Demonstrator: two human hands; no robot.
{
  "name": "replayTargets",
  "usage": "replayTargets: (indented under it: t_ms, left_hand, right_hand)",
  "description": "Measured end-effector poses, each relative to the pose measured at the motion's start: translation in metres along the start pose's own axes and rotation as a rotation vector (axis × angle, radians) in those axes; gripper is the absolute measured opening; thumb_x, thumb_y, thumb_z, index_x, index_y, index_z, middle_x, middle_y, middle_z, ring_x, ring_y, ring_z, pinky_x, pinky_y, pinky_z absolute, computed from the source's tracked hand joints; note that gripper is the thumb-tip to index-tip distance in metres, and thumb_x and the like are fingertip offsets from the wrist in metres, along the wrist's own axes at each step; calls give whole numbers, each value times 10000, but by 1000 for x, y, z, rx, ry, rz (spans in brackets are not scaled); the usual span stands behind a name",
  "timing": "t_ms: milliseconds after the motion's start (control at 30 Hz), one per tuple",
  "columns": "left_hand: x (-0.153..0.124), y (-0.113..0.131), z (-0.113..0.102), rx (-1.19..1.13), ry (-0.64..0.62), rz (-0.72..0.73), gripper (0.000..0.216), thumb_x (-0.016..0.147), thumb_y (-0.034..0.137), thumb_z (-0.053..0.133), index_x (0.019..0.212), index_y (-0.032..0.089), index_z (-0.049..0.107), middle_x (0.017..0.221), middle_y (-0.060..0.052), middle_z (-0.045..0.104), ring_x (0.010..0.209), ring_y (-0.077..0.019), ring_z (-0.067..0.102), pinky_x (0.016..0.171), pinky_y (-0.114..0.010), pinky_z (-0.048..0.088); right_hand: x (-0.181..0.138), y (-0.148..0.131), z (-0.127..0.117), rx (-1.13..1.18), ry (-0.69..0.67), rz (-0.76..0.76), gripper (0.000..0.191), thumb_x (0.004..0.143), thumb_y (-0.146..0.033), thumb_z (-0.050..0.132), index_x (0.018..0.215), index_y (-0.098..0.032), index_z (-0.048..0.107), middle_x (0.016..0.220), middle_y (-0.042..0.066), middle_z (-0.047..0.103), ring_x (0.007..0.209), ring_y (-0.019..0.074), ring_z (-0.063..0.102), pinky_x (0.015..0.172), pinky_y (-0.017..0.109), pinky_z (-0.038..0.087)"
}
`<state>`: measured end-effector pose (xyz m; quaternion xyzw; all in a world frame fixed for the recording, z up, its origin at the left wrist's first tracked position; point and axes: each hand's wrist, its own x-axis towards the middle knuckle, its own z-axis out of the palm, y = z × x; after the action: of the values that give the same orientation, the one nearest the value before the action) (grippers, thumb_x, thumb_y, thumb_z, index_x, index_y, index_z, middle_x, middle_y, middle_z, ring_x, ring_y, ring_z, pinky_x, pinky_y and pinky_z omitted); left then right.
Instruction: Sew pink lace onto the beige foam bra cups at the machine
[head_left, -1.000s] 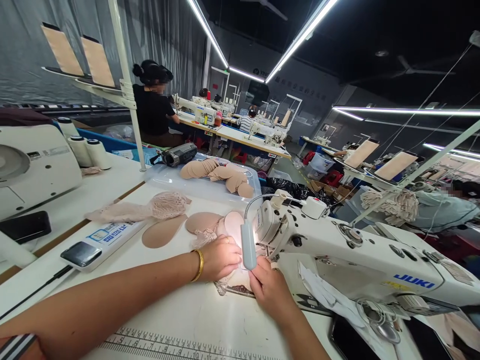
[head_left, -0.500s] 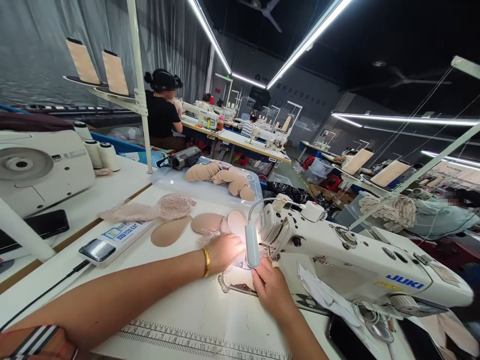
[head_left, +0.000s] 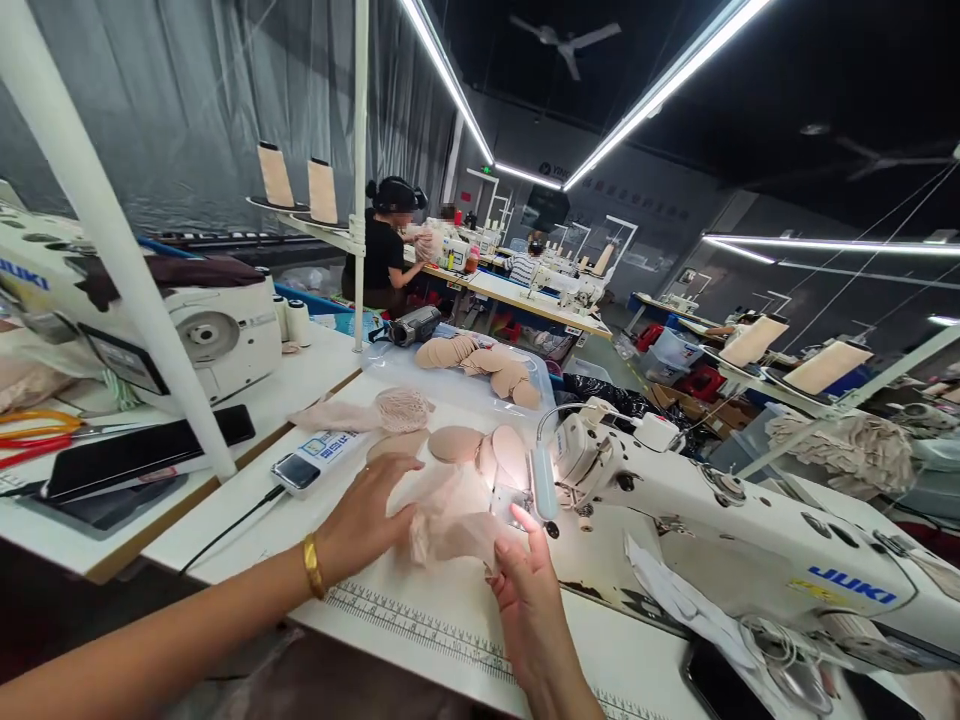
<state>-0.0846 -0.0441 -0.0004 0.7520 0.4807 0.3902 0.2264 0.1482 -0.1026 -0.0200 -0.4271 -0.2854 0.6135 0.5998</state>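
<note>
A sheer pale-pink piece of fabric (head_left: 450, 525) lies crumpled and stretched between my hands, in front of the sewing machine's lit needle area. My right hand (head_left: 529, 590) pinches its right edge between thumb and fingers, with the index finger pointing up toward the lamp. To the left, my left hand (head_left: 371, 510) has its fingers spread, the thumb close to the fabric; whether it touches is unclear. The white sewing machine (head_left: 720, 520) stands to the right, its small gooseneck lamp (head_left: 543, 480) shining downward. Beige oval pads (head_left: 455, 445) lie behind the fabric.
A plastic bin lid (head_left: 382, 362) carries several beige pads and a camcorder (head_left: 415, 326). A boxed device (head_left: 296, 470) with a cable sits left. A ruler strip (head_left: 420, 622) runs along the front edge. Phones and white cloth (head_left: 667, 590) lie right. A co-worker (head_left: 386, 250) sits beyond.
Both hands have drawn back from the needle area, bringing the sheer fabric toward the front. My left hand has moved left and spread its fingers. The view has turned left.
</note>
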Motion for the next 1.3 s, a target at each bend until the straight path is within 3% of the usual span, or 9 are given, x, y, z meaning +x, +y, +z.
replayTargets:
  t_ms: [67,133,167,233,333,400,633,1067,1300]
  left_hand:
    - [-28,20,-1,-320,-94,-199,361,907,497,623,1091,186,624,1080,-108,687,1014,-281,639,935,-431,504]
    - [-55,42,10,-838,-569,-529,552,863,690,625,1004,157,641,917,-118,713,791,-249,678,747,-372,546]
    - [-64,52,18,-1051,-678,-694,624,824,722,660,1063,146,647,938,-137,725,809,-254,696,753,-361,548]
    - [-71,64,34,-1346,-558,-882,613,774,658,770,1065,128,675,1019,-152,731,937,-254,708,854,-330,543]
    - [-56,69,46,-1465,-146,-828,488,713,436,896,1053,138,712,1110,-128,727,1065,-255,672,904,-295,529]
    - [-41,69,47,-1437,-58,-790,448,690,312,911,1058,138,725,1102,-118,735,1043,-259,669,868,-292,536]
    - [-29,73,53,-1639,-164,-1046,162,834,272,721,894,122,726,892,-79,736,795,-220,673,735,-314,544]
    - [-23,76,66,-1568,-188,-942,298,803,334,834,1003,141,727,1029,-103,727,948,-249,659,810,-323,522]
    - [-23,79,67,-1467,-248,-725,449,734,364,898,1072,106,753,1069,-158,739,1016,-291,671,889,-345,526]
  right_hand:
    - [-11,3,8,53,3,4,820,796,-451,848,1467,-332,393,820,-46,617,707,150,593,724,279,529]
    - [-22,7,13,84,-2,-4,856,801,-456,844,1495,-346,354,877,-26,648,747,165,626,711,284,540]
    - [-28,11,15,95,-4,-12,877,806,-461,839,1511,-348,329,907,-12,662,757,174,640,691,288,542]
    - [-40,21,14,98,0,-47,914,813,-466,828,1538,-335,288,919,8,680,733,185,652,649,292,537]
    - [-56,39,5,63,26,-122,963,779,-464,853,1541,-287,291,848,12,690,673,185,647,654,310,540]
    - [-62,45,-2,50,34,-141,1002,750,-487,867,1540,-281,287,856,23,701,711,208,669,697,340,554]
    - [-56,24,-7,8,92,-141,1045,757,-437,880,1561,-305,227,979,35,734,941,242,703,910,400,542]
    - [-49,28,-18,11,110,-168,997,759,-457,874,1537,-284,275,1038,42,736,967,235,706,896,367,553]
    - [-47,29,-20,19,112,-188,1007,751,-447,885,1531,-267,273,1113,78,738,998,256,713,926,414,560]
